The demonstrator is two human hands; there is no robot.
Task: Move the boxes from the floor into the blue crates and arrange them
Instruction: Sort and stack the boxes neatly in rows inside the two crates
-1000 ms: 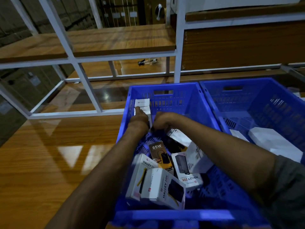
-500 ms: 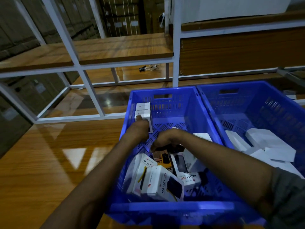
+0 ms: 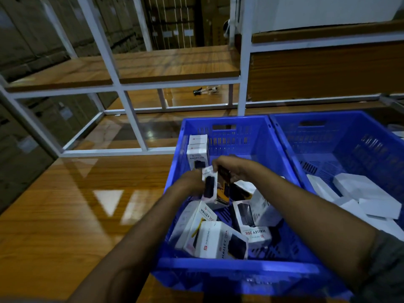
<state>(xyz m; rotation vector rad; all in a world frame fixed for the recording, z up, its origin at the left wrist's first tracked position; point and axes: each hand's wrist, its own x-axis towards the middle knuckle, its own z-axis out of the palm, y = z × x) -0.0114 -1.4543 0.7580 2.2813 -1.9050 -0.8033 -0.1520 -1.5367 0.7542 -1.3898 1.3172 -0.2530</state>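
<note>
Standing across the back, a white metal rack (image 3: 129,110) with wooden shelves fills the upper half. Its top is cut off by the frame, and the stacks behind it are too dim to read. Below it spreads a glossy wooden surface (image 3: 65,215) that bears two blue crates side by side and touching.

The left crate (image 3: 229,266) is seen whole, apart from its near corners. The right crate (image 3: 328,136) runs out of view at the right edge. In the right crate lie plain white boxes (image 3: 360,189), tumbled over one another, with no print to be seen.

Loose printed boxes (image 3: 218,241) marked HALLEY 20K lie jumbled at the near end of the left crate; some overlap and one is upside down. Two upright boxes (image 3: 197,154) stand one behind the other in the far left corner, against the wall.

Both forearms reach in over the jumble. The left hand (image 3: 192,182) grasps a white box (image 3: 209,184) by its side, above the pile, and its fingers are hidden behind the box. The right hand (image 3: 236,169) curls over the top of a dark box (image 3: 224,186) with a yellow patch, pressed against the white one. Both boxes are blurred and their print is hard to read.

A small dark object (image 3: 203,91) lies on the low shelf, too small to make out.
</note>
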